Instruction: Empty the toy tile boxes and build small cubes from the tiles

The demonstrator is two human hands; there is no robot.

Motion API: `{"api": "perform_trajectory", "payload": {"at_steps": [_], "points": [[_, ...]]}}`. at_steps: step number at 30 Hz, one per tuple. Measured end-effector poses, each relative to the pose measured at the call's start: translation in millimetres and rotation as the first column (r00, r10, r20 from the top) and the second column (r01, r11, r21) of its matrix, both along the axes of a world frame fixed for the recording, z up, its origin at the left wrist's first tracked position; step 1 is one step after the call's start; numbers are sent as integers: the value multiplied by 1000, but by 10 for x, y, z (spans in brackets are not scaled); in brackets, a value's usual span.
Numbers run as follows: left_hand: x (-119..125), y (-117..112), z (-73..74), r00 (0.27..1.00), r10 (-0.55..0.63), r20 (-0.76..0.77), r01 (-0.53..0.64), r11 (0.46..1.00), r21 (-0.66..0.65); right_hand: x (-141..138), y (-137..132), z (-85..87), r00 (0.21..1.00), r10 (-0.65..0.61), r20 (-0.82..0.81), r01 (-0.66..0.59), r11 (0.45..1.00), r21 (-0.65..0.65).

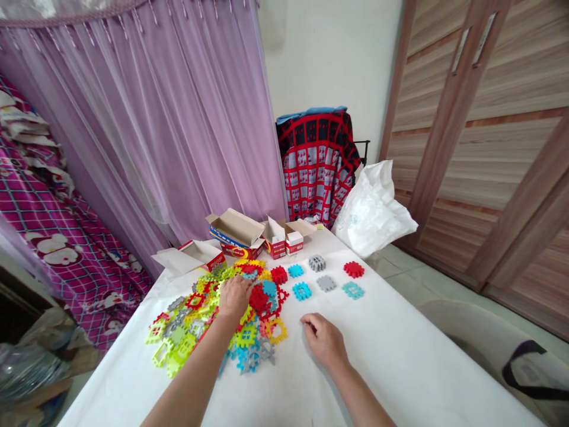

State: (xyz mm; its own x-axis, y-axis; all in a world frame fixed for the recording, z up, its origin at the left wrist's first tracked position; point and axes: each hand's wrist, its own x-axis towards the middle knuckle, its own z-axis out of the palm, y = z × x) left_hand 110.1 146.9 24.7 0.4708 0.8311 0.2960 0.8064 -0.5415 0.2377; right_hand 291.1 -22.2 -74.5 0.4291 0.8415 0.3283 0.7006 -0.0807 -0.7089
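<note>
A heap of flat plastic interlocking tiles [208, 320] in green, red, yellow, blue and grey lies on the white table [400, 356]. My left hand [235, 295] rests on top of the heap, fingers curled down into the pieces. My right hand [324, 339] lies on the bare tabletop to the right of the heap, fingers loosely bent, nothing visible in it. Further back, separate tiles sit in two rows: a red one [279, 274], blue ones [296, 270] [301, 290], grey ones [317, 263] [326, 283], another red [354, 269] and a teal one [352, 290].
Open cardboard boxes [237, 232] stand at the table's far edge. A white plastic bag [371, 210] sits at the far right corner. Behind are a red patterned cloth on a chair [317, 163], a purple curtain [155, 118] and wooden doors [489, 118].
</note>
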Motion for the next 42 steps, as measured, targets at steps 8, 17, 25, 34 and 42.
{"api": "perform_trajectory", "payload": {"at_steps": [8,17,25,34,42], "points": [[-140,-253,-91,962,91,256,-9,953,-303,-11,-3,10,1000,-15,14,15,1000,15],[-65,-690,-225,957,50,285,60,929,-365,-11,-11,21,998,-16,55,17,1000,-16],[-561,-883,-328,906,127,403,-99,991,-91,-5,-15,12,998,48,49,-49,999,11],[-1106,-998,-867,888,41,458,-157,963,218,-149,165,145,942,293,167,-270,952,-145],[-1155,-935,-965,861,58,505,-174,967,185,-178,190,129,946,256,199,-223,960,-171]]}}
